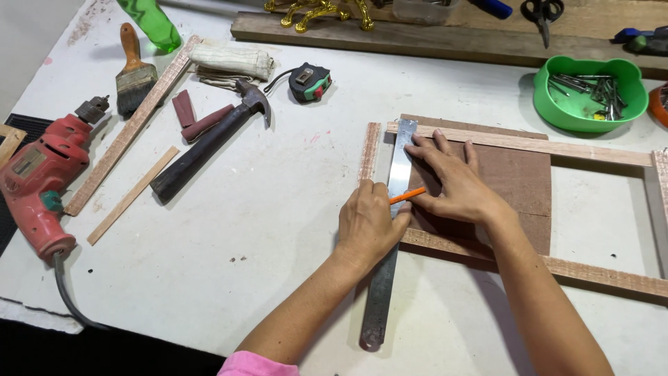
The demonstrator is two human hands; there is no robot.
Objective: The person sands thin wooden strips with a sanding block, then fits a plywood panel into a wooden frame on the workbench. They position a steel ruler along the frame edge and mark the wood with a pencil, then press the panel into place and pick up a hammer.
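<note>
Pencil (408, 196) pinched in left hand (369, 226), tip against steel ruler (391, 230) running near-to-far; right hand (452, 182) fingers spread flat, pressing ruler onto board (518, 177).

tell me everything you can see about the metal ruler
The metal ruler is a long, flat strip of dull grey steel with a rounded near end. It lies flat on the white table, running almost straight away from the person, its far end across the wooden frame. The right hand presses it down with spread fingers; the left hand rests over its middle, holding an orange pencil against its edge.
</note>
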